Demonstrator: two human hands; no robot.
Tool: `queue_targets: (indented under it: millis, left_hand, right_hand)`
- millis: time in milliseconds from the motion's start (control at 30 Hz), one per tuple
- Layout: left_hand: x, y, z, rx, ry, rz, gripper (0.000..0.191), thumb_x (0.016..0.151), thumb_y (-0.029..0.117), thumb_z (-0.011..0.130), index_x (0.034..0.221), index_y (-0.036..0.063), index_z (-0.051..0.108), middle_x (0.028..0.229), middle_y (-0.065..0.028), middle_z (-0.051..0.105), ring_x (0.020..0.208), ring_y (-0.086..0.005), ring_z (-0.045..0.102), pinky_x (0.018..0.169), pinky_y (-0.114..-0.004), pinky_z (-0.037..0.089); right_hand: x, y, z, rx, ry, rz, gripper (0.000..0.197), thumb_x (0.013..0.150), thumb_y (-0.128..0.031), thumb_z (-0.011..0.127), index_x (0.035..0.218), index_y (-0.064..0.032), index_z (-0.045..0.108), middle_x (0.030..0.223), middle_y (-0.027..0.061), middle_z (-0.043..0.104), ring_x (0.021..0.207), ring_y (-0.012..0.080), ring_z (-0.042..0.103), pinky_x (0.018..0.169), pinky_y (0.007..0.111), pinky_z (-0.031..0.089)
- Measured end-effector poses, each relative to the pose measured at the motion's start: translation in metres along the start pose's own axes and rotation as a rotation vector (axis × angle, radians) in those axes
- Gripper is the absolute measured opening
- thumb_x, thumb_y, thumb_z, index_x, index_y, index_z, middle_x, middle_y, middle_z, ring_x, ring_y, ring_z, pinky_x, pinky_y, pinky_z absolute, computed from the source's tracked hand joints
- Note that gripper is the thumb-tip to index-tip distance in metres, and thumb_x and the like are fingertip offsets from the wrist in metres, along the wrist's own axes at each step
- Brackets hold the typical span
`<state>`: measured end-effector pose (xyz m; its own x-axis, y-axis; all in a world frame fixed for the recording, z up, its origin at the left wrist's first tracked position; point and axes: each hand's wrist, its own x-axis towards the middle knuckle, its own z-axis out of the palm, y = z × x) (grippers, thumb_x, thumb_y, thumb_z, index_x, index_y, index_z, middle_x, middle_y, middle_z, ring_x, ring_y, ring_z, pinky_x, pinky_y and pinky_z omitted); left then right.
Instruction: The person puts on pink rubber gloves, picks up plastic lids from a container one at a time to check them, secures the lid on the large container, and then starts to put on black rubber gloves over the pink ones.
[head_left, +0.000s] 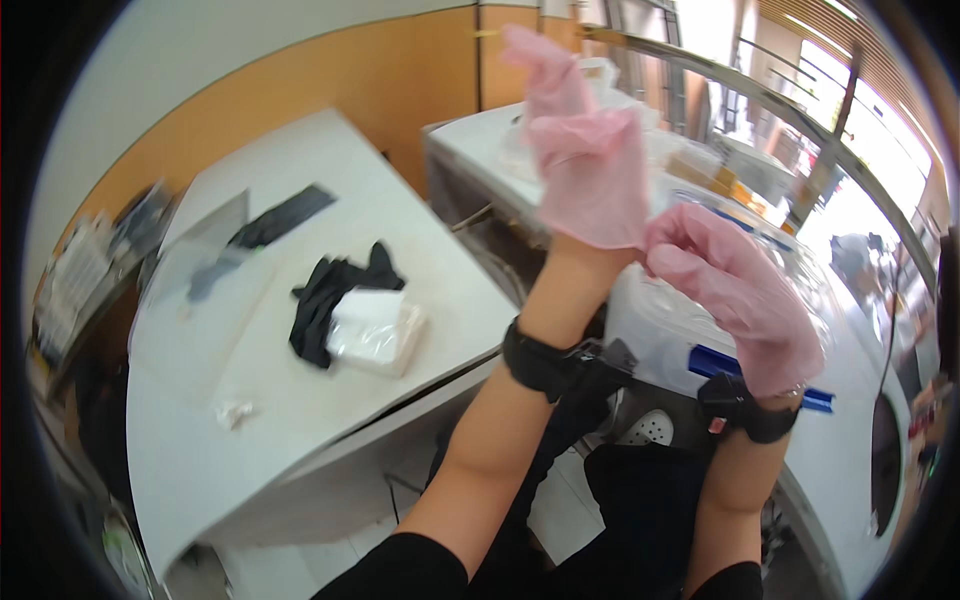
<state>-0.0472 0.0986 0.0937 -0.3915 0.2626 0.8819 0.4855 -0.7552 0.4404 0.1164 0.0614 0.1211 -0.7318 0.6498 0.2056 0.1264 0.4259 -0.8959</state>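
Both my hands are raised in front of me in thin pink gloves. My left hand (589, 161) is inside a loose, wrinkled glove whose empty-looking fingertips flop upward to the left. Its fingers are hidden by the bunched material, so their posture is unclear. At the left wrist, the fingers of my right hand (739, 300) pinch the edge of the left glove's cuff (592, 225). The right glove reaches down to the wrist. A black strap with a small device circles each forearm, the left strap (544, 364) and the right strap (772, 420).
A white table (300, 435) on the left bears a bunched black cloth (319, 307), a clear-wrapped white packet (375, 330) and a crumpled white scrap (235, 414). Ahead and right, a translucent plastic bin (660, 330) with blue latches stands near another white table (832, 480).
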Motion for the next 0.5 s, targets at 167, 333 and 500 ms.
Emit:
queue_targets:
  millis: [167,333,500]
  left_hand:
    - [-0.006,0.016,0.014,0.218,0.066,0.149,0.053,0.083,0.012,0.051,0.133,-0.0002,0.039,0.115,-0.0085,0.048,0.106,-0.0195,0.046,0.096,-0.029,0.036]
    - [-0.010,0.042,0.024,0.101,-0.153,0.177,0.053,0.084,0.021,0.057,0.128,-0.0003,0.038,0.110,-0.0083,0.045,0.101,-0.0233,0.045,0.092,-0.037,0.037]
    - [-0.009,0.071,0.029,0.335,-0.308,0.011,0.080,0.083,0.035,0.066,0.136,-0.0117,0.029,0.116,-0.0166,0.049,0.107,-0.0303,0.046,0.091,-0.043,0.036]
  right_hand:
    - [-0.006,-0.008,-0.005,0.124,0.489,-0.319,0.026,0.088,-0.006,0.070,0.112,-0.0039,0.060,0.099,-0.0002,0.061,0.087,0.0070,0.054,0.074,0.021,0.044]
    - [0.004,0.008,-0.007,0.064,0.406,-0.417,0.018,0.086,-0.005,0.070,0.102,0.0000,0.064,0.092,0.0037,0.064,0.088,0.0105,0.058,0.078,0.025,0.049]
    - [0.002,0.006,-0.019,0.243,0.685,-0.476,0.014,0.095,-0.014,0.064,0.100,-0.0009,0.062,0.086,0.0028,0.063,0.080,0.0075,0.059,0.073,0.024,0.049]
